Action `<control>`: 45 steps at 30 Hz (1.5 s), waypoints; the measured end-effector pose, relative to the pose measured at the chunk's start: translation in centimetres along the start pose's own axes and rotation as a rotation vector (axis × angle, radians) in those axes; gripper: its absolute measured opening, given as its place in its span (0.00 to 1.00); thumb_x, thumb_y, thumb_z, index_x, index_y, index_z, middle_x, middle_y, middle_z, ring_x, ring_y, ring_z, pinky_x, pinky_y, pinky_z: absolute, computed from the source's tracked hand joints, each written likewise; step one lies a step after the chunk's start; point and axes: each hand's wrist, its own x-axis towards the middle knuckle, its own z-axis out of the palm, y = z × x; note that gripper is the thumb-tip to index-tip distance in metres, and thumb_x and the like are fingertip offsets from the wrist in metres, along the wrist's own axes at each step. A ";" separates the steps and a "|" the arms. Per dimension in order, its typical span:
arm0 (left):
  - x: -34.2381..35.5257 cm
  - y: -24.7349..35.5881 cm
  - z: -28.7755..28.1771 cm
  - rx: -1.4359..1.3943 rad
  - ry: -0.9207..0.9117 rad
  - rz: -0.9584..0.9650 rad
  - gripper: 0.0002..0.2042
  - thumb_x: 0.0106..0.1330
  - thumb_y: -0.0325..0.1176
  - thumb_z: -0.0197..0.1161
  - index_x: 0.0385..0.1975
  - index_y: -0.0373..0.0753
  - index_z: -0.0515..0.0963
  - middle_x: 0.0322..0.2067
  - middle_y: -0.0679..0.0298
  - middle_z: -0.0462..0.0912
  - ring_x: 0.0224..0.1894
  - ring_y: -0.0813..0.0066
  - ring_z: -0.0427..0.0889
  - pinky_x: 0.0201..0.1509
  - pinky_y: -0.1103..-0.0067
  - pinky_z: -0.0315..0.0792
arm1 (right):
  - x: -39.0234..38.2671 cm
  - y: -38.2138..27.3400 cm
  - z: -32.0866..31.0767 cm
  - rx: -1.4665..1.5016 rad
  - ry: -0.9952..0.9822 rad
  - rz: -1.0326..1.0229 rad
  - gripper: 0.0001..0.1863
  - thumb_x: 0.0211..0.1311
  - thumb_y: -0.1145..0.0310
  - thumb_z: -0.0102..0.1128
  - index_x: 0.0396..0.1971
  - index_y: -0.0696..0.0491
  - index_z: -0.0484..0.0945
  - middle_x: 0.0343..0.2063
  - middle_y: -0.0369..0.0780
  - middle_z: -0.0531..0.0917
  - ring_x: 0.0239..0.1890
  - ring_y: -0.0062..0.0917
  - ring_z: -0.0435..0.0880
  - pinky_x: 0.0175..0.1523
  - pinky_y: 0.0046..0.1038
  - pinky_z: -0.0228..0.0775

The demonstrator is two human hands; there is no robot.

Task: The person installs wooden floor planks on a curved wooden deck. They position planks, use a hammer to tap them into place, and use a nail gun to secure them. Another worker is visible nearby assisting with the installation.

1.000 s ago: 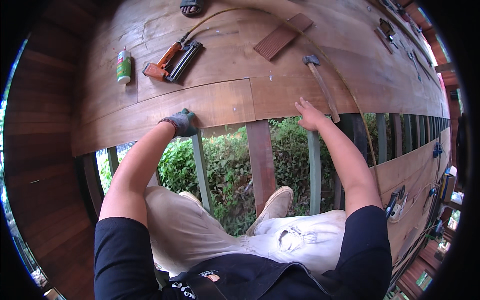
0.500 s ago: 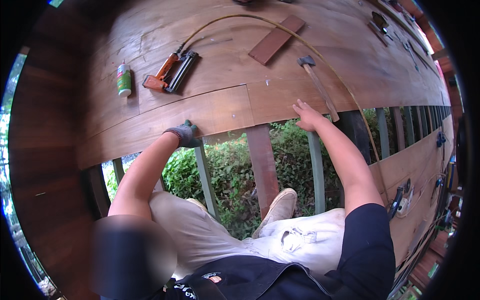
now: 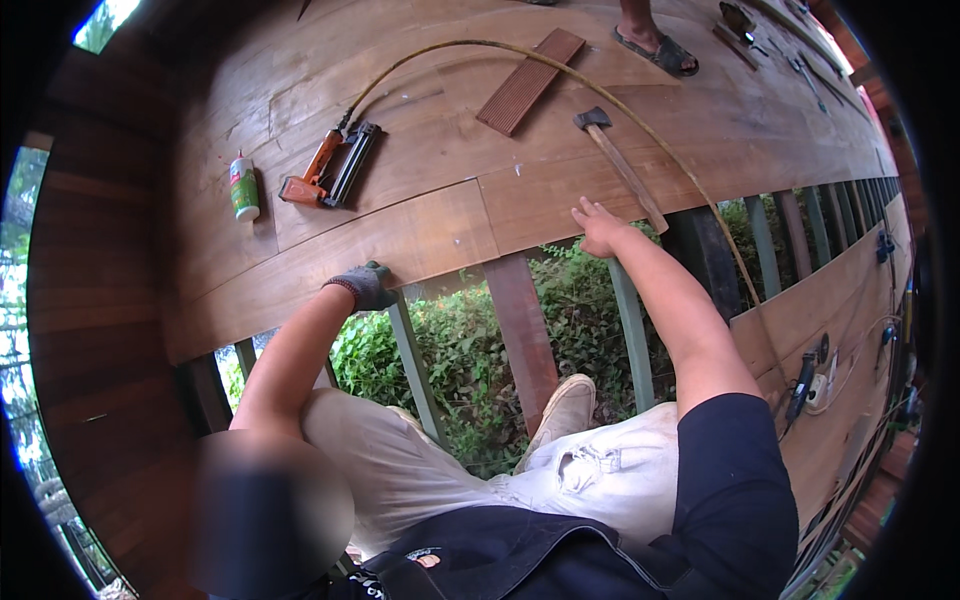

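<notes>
My left hand (image 3: pixel 368 287), in a grey and green work glove, is closed on the near edge of a wooden floorboard (image 3: pixel 425 228); part of its fingers is hidden. My bare right hand (image 3: pixel 600 230) lies at the same floor edge farther right, fingers spread and nothing held. Beside it rests an axe (image 3: pixel 622 165) with a wooden handle. Beyond my left hand lies an orange and black nail gun (image 3: pixel 330 168) on its side, joined to a yellowish air hose (image 3: pixel 480 43). A white and green glue bottle (image 3: pixel 243 187) is left of it.
A grooved reddish board (image 3: pixel 530 82) lies behind the axe. Green joists (image 3: pixel 415 365) cross an open gap above plants (image 3: pixel 480 400), under my legs. An angle grinder (image 3: pixel 803 385) sits at right. Another person's sandalled foot (image 3: pixel 655 48) stands at the far side.
The whole view has shifted slightly. Another person's sandalled foot has come into sight at the far right. Both my hands keep about the same places along the board edge.
</notes>
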 end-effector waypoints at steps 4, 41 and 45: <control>-1.2 2.3 -0.3 0.050 0.050 -0.009 0.32 0.56 0.53 0.61 0.60 0.43 0.72 0.63 0.47 0.67 0.63 0.46 0.71 0.67 0.63 0.66 | 0.4 0.9 0.6 -0.019 0.005 0.007 0.44 0.62 0.64 0.56 0.75 0.45 0.44 0.76 0.41 0.36 0.77 0.37 0.43 0.76 0.39 0.49; 7.5 11.1 3.4 0.042 0.677 -0.127 0.41 0.59 0.29 0.56 0.75 0.51 0.46 0.75 0.53 0.42 0.76 0.44 0.42 0.75 0.49 0.41 | -0.4 -2.0 1.1 -0.098 0.072 0.046 0.40 0.63 0.68 0.48 0.73 0.59 0.45 0.75 0.50 0.38 0.76 0.49 0.43 0.72 0.46 0.55; 7.8 11.1 3.2 0.053 0.665 -0.107 0.41 0.59 0.28 0.55 0.75 0.50 0.46 0.75 0.52 0.43 0.76 0.43 0.42 0.75 0.48 0.41 | 0.2 -1.9 1.5 -0.160 0.071 0.068 0.48 0.60 0.58 0.61 0.73 0.60 0.44 0.74 0.53 0.38 0.75 0.51 0.44 0.74 0.41 0.53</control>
